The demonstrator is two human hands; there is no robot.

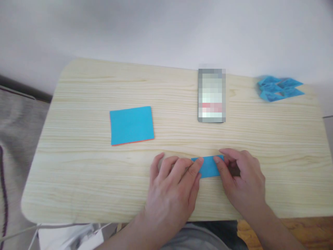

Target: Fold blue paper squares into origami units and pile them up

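A narrow folded strip of blue paper (210, 167) lies on the table between my two hands. My left hand (175, 182) holds the strip's left end, its index finger on top near the upper corner and the thumb at the lower edge. The other fingers of that hand are bent and rest on the wood. With its thumb on the right end, my right hand (243, 178) grips the strip; the fingers curl behind the far edge and are partly hidden. A stack of blue paper (132, 125), red showing along its edges, lies to the left.
A phone (211, 95) with a blurred-out screen lies at the back of the pale wooden table (78, 173). Several folded blue paper pieces (279, 88) sit grouped at the back right. A white wall (156, 31) stands behind; cables (18, 233) hang at the lower left.
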